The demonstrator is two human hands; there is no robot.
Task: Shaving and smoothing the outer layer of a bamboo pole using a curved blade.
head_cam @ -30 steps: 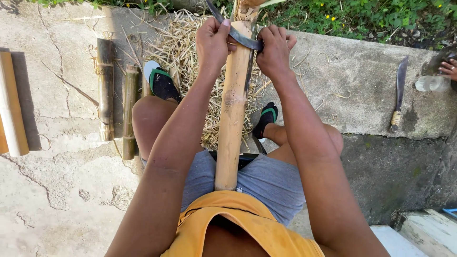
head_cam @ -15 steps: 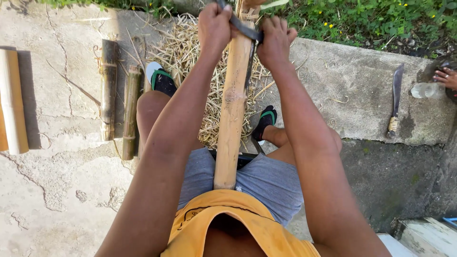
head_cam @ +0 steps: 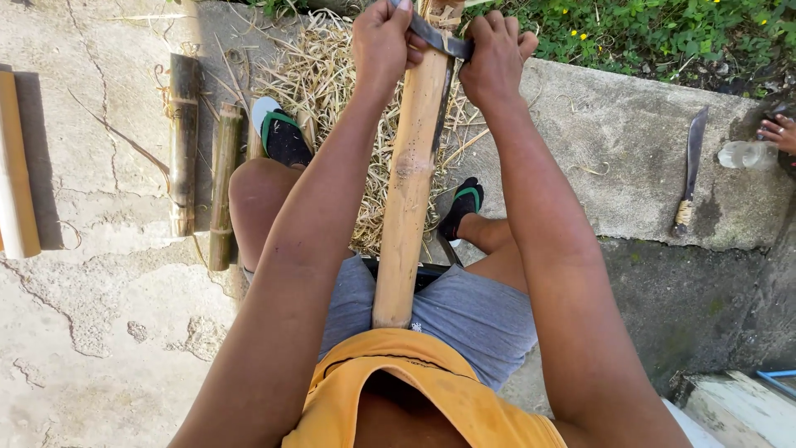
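Outdoors, you sit over a cracked concrete ground (head_cam: 99, 332) with a raised concrete ledge (head_cam: 613, 158) at its far right and green weeds (head_cam: 663, 33) beyond that ledge. Your left hand (head_cam: 383, 41) is closed in a fist around one end of a dark metal blade (head_cam: 438, 37), and your right hand (head_cam: 496, 58) is closed around its other end, so the blade lies crosswise on the bamboo pole (head_cam: 410, 174) between your two fists. That pole runs from your lap, where its near end rests against your grey shorts (head_cam: 464, 311), up and away between your knees to the top edge of the view. Its surface is pale and stripped along most of the length you can see. Under and behind the pole, a heap of straw-coloured shavings (head_cam: 332, 83) covers the ground near the far edge. Your left foot, in a green-strapped sandal (head_cam: 282, 133), rests at the heap's left side; your right foot (head_cam: 463, 207) sits just right of the pole.

Left of your left knee, two short dark bamboo pieces (head_cam: 199, 158) lie side by side, and a pale bamboo length (head_cam: 16, 166) lies at the left edge of the ground. On the ledge to your right rests a long knife (head_cam: 690, 170) with a bound handle, well apart from your hands. At the far right edge, another person's hand (head_cam: 778, 133) touches a clear plastic bottle (head_cam: 746, 153).
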